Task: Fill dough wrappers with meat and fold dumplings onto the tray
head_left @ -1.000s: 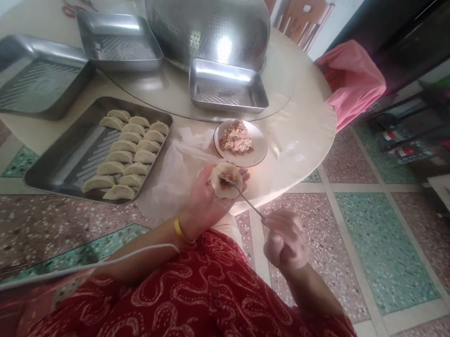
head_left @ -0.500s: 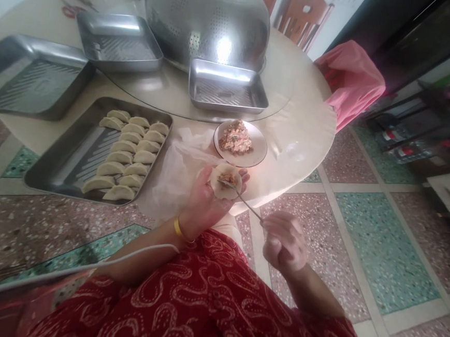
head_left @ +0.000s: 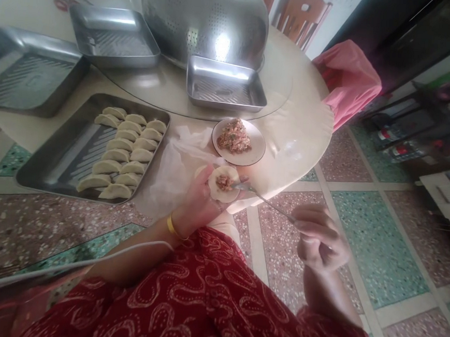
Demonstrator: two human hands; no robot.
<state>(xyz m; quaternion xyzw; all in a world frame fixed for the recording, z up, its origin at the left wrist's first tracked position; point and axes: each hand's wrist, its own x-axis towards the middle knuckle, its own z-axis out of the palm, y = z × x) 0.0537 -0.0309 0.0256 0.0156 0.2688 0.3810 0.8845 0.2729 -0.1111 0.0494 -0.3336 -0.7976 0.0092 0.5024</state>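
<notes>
A round dumpling wrapper (head_left: 215,191) rests on the palm and fingers of my left hand (head_left: 195,202), with a small heap of filling (head_left: 224,182) at its middle. My right hand (head_left: 321,238) is closed around the handle end of a metal spoon (head_left: 271,205). The spoon's bowl lies over the wrapper's right edge, beside the filling. Just beyond my left hand stands a white plate (head_left: 254,152) with a mound of minced filling (head_left: 234,137). Folded dumplings (head_left: 116,155) lie in rows in a metal tray (head_left: 49,167) to the left.
Three more metal trays (head_left: 225,106) (head_left: 112,61) (head_left: 31,106) stand farther back on the round table (head_left: 307,107). Behind them is a large perforated metal basin (head_left: 205,21). Crumpled thin plastic (head_left: 172,169) lies between dumpling tray and plate. A pink cloth (head_left: 349,74) hangs at the right.
My right hand has drawn the spoon back to the right, off the filling. The filling now shows on the wrapper, and the view has shifted slightly.
</notes>
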